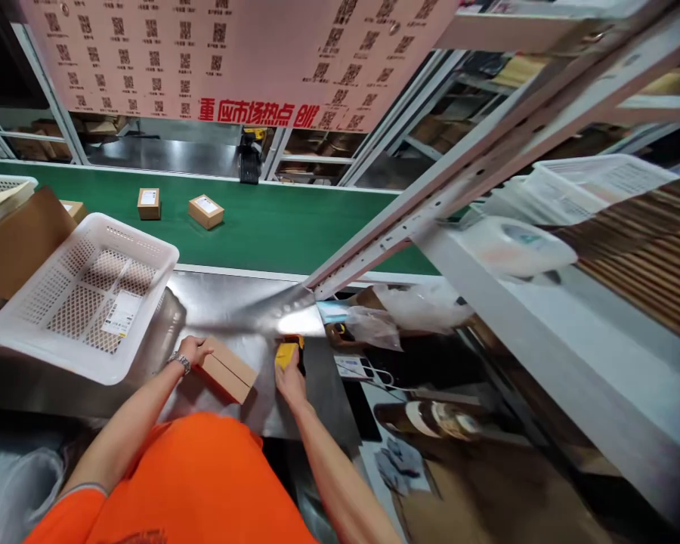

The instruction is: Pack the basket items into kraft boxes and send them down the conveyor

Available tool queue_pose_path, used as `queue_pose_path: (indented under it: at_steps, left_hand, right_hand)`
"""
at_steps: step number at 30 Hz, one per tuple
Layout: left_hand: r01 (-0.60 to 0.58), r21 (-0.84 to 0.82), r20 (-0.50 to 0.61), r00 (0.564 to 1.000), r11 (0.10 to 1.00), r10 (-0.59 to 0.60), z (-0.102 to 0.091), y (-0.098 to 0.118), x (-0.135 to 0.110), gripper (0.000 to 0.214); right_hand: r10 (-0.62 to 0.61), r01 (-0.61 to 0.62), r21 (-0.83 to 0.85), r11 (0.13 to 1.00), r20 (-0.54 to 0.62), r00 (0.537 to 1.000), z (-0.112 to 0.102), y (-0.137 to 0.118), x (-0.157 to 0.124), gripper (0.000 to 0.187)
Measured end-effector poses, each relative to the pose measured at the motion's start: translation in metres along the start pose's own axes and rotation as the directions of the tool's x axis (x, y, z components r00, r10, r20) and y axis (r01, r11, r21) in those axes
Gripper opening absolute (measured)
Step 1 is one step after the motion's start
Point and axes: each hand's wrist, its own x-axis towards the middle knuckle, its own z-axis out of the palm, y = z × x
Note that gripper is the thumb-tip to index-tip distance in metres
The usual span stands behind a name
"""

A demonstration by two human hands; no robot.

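Far left: white basket (57,276) tipped up on the steel bench (232,302), a paper label (119,313) lying in its bottom. Beyond it, on the green belt (295,227), two sealed cartons (206,211) sit a little apart from each other, well away from my hands.

Left hand (193,351): band on the wrist, fingers curled over the left end of the small carton (230,372), pinning it to the bench just in front of my chest. The carton lies skewed, its long side running down to the right. The grip is closed on it; thumb side hidden.

Right hand (291,380): clenched round a yellow hand tool (289,352), its nose pointing away from me. It sits just beside the carton's right end and appears not to touch it. Cannot tell whether it is a scanner or a tape gun.

Judgement on doing this well: put the left palm's weight low on the carton so it doesn't skate on the slick steel. Square the carton to the tool rather than twisting the right wrist. Left fingers off whichever face the tool must meet.

Right of that: a cluttered lower level with a crumpled plastic bag (374,325) and a tape roll (431,419). Further right, on a shelf, a second white basket (601,177).
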Motion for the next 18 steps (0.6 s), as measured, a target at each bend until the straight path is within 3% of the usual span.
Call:
queue_pose_path:
  at_steps: [3, 5, 7, 9, 12, 18]
  left_hand:
    - [-0.016, 0.006, 0.013, 1.000, 1.000, 0.016, 0.001, 0.000, 0.003, 0.041]
    - [-0.026, 0.015, 0.021, 0.999, 1.000, 0.026, 0.004, 0.000, 0.005, 0.041]
    - [-0.037, 0.028, 0.027, 0.999, 0.999, 0.036, 0.006, 0.002, 0.006, 0.041]
    - [-0.049, 0.049, 0.025, 0.999, 0.998, 0.047, 0.008, 0.003, 0.007, 0.039]
    - [-0.066, 0.080, 0.005, 0.998, 0.995, 0.066, 0.009, 0.005, 0.006, 0.036]
    - [-0.053, 0.097, -0.083, 0.995, 0.994, 0.061, 0.001, 0.015, -0.005, 0.038]
  right_hand:
    - [0.008, -0.018, 0.292, 0.956, 0.037, 0.999, -0.014, -0.022, -0.008, 0.083]
    - [0.020, -0.054, 0.546, 0.836, 0.068, 0.997, -0.014, -0.041, -0.023, 0.079]
    - [0.033, -0.099, 0.697, 0.710, 0.108, 0.994, -0.005, -0.059, -0.040, 0.077]
    - [0.034, -0.129, 0.721, 0.681, 0.145, 0.989, 0.008, -0.072, -0.056, 0.075]
    - [0.006, -0.113, 0.687, 0.718, 0.156, 0.988, 0.025, -0.076, -0.068, 0.072]
    - [-0.024, -0.078, 0.677, 0.732, 0.139, 0.990, 0.027, -0.059, -0.062, 0.079]
